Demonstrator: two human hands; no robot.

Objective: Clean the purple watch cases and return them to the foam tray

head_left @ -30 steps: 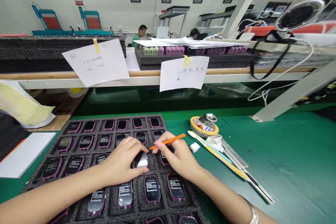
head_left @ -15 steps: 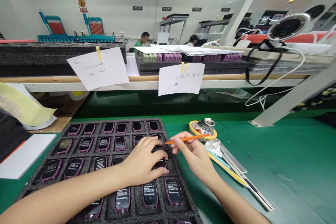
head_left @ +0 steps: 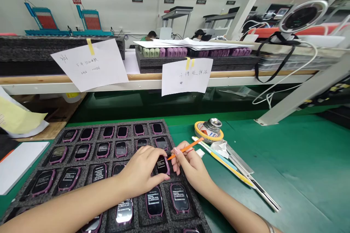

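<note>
My left hand [head_left: 143, 165] reaches across a black foam tray [head_left: 188, 174], its fingers and thumb closed around the edges of a purple smartwatch case [head_left: 163, 165] with lit text on its dark screen. The watch sits at its compartment near the tray's right side; whether it is lifted clear, I cannot tell. Between thumb and fingers, my right hand [head_left: 191, 162] grips a thin orange pointed stick [head_left: 188, 147]. The stick's tip meets the watch's right side edge. Several similar purple watches [head_left: 179, 198] lie in the other compartments, some partly covered by my left forearm.
Right of the tray are a yellow tape roll [head_left: 209, 136] with a metal-topped container in it, a toothbrush [head_left: 232, 167] and metal tweezers-like tools [head_left: 259, 185]. White sheets [head_left: 24, 164] lie at left. A shelf [head_left: 147, 83] with taped notes spans the back; people sit beyond.
Both hands have come nearer to me, from the second-row watch to the one below it. The stick now points at this watch's side. The camera view has shifted slightly.
</note>
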